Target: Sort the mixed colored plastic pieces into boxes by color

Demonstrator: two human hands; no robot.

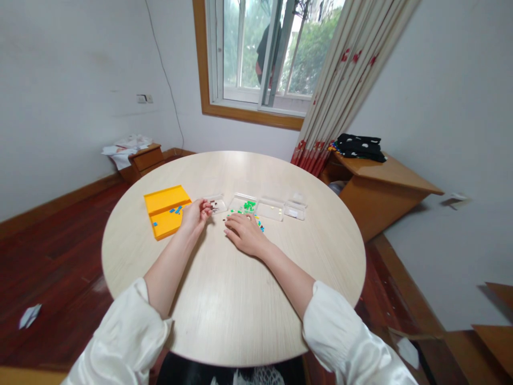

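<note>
1. Left hand (194, 214): fingers curled in, tips at the near-left side of a clear tray (221, 202); cannot tell whether a piece is pinched between them.
2. Right hand (245, 233): palm down, fingers loosely bent, thumb standing apart from them, over loose pieces (262, 228) on the table (236, 299). No held piece visible; anything under the palm is hidden.
3. Loose pieces: mixed colours, blue and yellow among them, showing round the right hand's far edge, just in front of the clear containers.
4. Handling, judged by look: very light, stiff, probably smooth plastic; easily flicked away or dropped, unlikely to break. Best hold is a thumb-and-finger pinch on opposite side edges, one piece each time.
5. Yellow case (165, 199): lies unfolded left of the left hand; blue pieces (176, 209) inside, most near the hand, one off toward the left edge.
6. Clear tray by the left hand: dark pieces (214, 203).
7. Middle clear tray (238, 202): green pieces (249, 206), bunched toward its right side.
8. Next clear tray rightward (264, 209): a few pale yellow pieces (273, 208).
9. Small clear box (295, 206), far right of the row: contents too small to tell.
</note>
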